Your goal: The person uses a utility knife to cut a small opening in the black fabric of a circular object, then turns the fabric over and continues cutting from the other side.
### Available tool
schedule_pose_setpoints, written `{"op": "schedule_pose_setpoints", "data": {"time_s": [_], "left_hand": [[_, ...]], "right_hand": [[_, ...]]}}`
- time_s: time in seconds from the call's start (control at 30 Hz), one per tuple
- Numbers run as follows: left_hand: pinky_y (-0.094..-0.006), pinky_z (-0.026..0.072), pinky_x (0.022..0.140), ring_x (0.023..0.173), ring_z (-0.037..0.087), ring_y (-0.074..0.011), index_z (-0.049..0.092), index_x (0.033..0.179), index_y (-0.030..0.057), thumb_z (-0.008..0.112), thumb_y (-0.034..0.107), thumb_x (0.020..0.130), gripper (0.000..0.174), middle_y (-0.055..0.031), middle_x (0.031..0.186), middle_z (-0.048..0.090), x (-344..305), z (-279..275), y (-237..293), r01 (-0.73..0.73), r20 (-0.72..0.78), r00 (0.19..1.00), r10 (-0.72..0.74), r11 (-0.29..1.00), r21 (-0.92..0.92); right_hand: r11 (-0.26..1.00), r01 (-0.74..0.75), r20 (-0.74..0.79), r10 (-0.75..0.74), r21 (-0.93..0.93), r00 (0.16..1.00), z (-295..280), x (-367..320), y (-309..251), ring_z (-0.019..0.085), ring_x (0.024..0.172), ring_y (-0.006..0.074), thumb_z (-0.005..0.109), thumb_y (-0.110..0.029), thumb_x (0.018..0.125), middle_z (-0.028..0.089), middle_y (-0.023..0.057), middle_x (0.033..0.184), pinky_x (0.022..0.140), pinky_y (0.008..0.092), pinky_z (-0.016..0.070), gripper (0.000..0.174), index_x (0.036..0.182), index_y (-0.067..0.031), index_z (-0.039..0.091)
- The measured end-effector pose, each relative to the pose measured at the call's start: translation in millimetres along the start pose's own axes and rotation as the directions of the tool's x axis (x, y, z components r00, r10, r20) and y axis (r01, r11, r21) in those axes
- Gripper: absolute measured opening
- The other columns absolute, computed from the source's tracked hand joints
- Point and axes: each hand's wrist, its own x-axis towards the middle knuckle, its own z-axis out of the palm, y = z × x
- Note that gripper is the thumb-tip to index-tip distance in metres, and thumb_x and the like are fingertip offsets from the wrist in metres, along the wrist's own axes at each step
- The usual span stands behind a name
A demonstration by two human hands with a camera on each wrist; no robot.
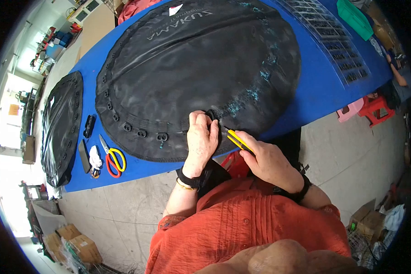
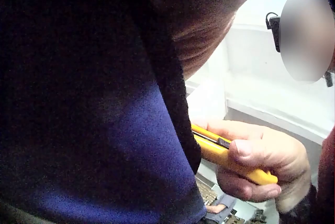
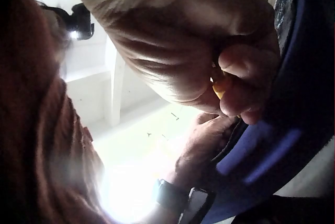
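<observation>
A large round black cover (image 1: 187, 73) with white lettering and a row of black plastic fittings (image 1: 141, 133) along its rim lies on the blue table. At its near edge my left hand (image 1: 200, 139), fingers curled, grips the cover's rim beside a dark loop-like piece, partly hidden by the fingers. My right hand (image 1: 271, 162) holds a yellow utility knife (image 1: 239, 139), its tip pointing at the spot by the left fingers. In the left wrist view the knife (image 2: 214, 153) shows its black slider under the right thumb. The right wrist view shows only a bit of yellow handle (image 3: 222, 86) in the curled fingers.
Scissors (image 1: 112, 157) with red and yellow handles lie left on the blue table (image 1: 322, 105), near a white crumpled wad (image 1: 95, 158). A smaller black cover (image 1: 61, 128) hangs over the left end. Clear compartment sheet (image 1: 329, 41) and green bin (image 1: 354, 18) stand far right.
</observation>
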Motion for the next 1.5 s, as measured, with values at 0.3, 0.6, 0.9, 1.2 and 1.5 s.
{"op": "schedule_pose_setpoints", "data": {"time_s": [0.3, 0.6, 0.9, 1.2, 1.5], "left_hand": [[-0.0486, 0.0549, 0.082, 0.098, 0.067, -0.0443, 0.06, 0.095, -0.0011, 0.073, 0.009, 0.092, 0.017, -0.0242, 0.115, 0.064, 0, -1, -1, 0.046, 0.028, 0.999, -0.046, 0.999, -0.009], [-0.0486, 0.0546, 0.078, 0.095, 0.066, -0.0426, 0.058, 0.096, -0.0014, 0.071, 0.005, 0.093, 0.014, -0.0228, 0.113, 0.061, 0, -3, -3, -0.008, 0.022, 1.0, 0.008, 1.0, -0.017], [-0.0472, 0.0546, 0.084, 0.1, 0.066, -0.0422, 0.06, 0.094, -0.0012, 0.073, 0.008, 0.092, 0.016, -0.0226, 0.114, 0.064, 0, -4, 0, 0.088, 0.034, 0.996, -0.086, 0.995, -0.051], [-0.0471, 0.0551, 0.08, 0.096, 0.068, -0.0422, 0.061, 0.093, -0.0014, 0.073, 0.008, 0.092, 0.015, -0.0242, 0.116, 0.064, 0, -5, -1, 0.121, 0.031, 0.992, -0.119, 0.988, -0.094], [-0.046, 0.0548, 0.082, 0.099, 0.067, -0.0418, 0.06, 0.094, -0.0012, 0.072, 0.006, 0.092, 0.014, -0.0244, 0.114, 0.063, -1, -4, -4, 0.069, -0.001, 0.998, -0.07, 0.992, -0.103]], "right_hand": [[1.0, -0.003, -0.015, 0.003, 0.003, 1.0, 1, -1, 0, 0.072, 0.082, 0.043, 0.063, -0.015, 0.101, 0.072, 0.024, 0.09, 0.071, 0.0521, 0.0581, 0.052, 0.15, -0.004, 0.046], [1.0, -0.003, -0.028, 0.003, -0.001, 1.0, 6, -1, 5, 0.072, 0.087, 0.0439, 0.064, -0.014, 0.101, 0.073, 0.0243, 0.097, 0.076, 0.0522, 0.0589, 0.053, 0.15, -0.0069, 0.046], [0.995, -0.039, -0.008, 0.04, 0.097, 0.999, 4, 1, 1, 0.07, 0.106, 0.0464, 0.064, -0.01, 0.1, 0.069, 0.0266, 0.126, 0.087, 0.052, 0.058, 0.052, 0.149, -0.003, 0.048], [0.96, -0.115, -0.006, 0.121, 0.255, 0.993, -1, 7, -5, 0.063, 0.123, 0.046, 0.06, -0.007, 0.103, 0.064, 0.0277, 0.137, 0.098, 0.0489, 0.0565, 0.049, 0.15, -0.001, 0.047], [0.938, -0.126, -0.033, 0.144, 0.324, 0.989, 3, 24, -5, 0.063, 0.124, 0.0461, 0.06, -0.007, 0.104, 0.066, 0.0299, 0.132, 0.097, 0.0459, 0.0558, 0.045, 0.147, -0.0007, 0.052]]}}
